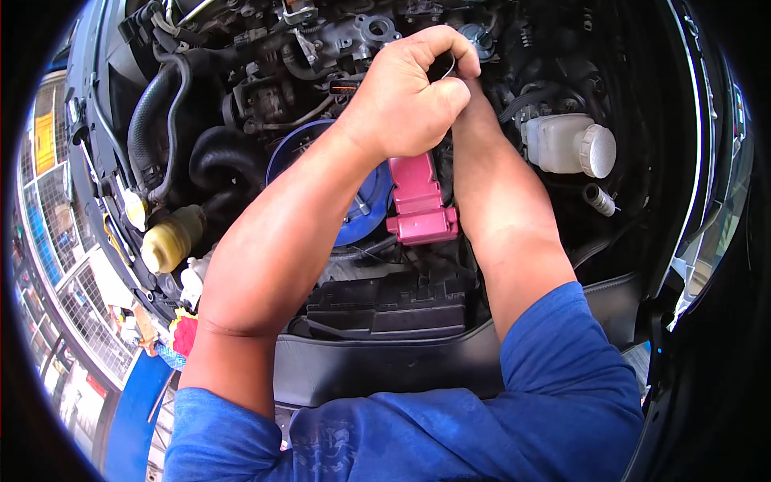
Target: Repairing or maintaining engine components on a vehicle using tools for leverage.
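Note:
My left hand [414,100] is above the far middle of a car's engine bay, its fingers curled in. A thin, shiny curved edge shows between its thumb and bent forefinger; what it belongs to cannot be made out. My right forearm [506,185] reaches up alongside, and its wrist [475,104] passes behind the left thumb. The right fingers are hidden there. Around the hands are metal engine parts [357,36] and a small round grey-blue part [479,38]. Below the left hand is a pinkish-red plastic cover [423,226].
A blue round tray [351,234] with small metal pieces sits partly under my left forearm. Nearer is a black battery [385,309]. A white reservoir [554,143] stands right, a yellowish one [173,238] left. Thick black hoses [152,116] run at left; the bay's padded front edge [385,365] is close to me.

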`<state>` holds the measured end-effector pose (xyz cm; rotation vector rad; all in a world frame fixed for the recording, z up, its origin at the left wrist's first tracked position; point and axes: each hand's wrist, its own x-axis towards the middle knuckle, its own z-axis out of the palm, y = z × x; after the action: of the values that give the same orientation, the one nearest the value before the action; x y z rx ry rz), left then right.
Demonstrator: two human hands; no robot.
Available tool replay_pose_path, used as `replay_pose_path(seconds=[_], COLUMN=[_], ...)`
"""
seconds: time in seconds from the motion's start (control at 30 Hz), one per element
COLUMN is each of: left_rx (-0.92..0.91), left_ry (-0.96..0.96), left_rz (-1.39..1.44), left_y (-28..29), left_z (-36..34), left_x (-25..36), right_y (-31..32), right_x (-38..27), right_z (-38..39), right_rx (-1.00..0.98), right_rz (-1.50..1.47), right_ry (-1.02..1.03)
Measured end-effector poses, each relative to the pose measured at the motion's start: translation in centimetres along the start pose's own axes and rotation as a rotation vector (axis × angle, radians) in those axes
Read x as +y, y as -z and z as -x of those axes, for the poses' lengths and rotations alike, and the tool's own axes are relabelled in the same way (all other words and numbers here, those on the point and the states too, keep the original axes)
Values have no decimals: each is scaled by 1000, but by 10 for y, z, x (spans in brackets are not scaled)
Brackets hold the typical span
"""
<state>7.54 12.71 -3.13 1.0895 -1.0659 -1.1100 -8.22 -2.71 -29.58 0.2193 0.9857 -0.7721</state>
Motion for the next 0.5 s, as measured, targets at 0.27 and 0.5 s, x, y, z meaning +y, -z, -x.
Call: replay_pose_path(seconds=[0.27,0.5], left_rx=[33,302], left_ry=[-68,164], left_rz=[43,202], left_y=[40,31], left_z=[37,32], left_x=[15,16], right_y=[-43,-36], right_x=[32,4], right_z=[67,54], right_rx=[201,285], right_rz=[469,474], right_ry=[117,82])
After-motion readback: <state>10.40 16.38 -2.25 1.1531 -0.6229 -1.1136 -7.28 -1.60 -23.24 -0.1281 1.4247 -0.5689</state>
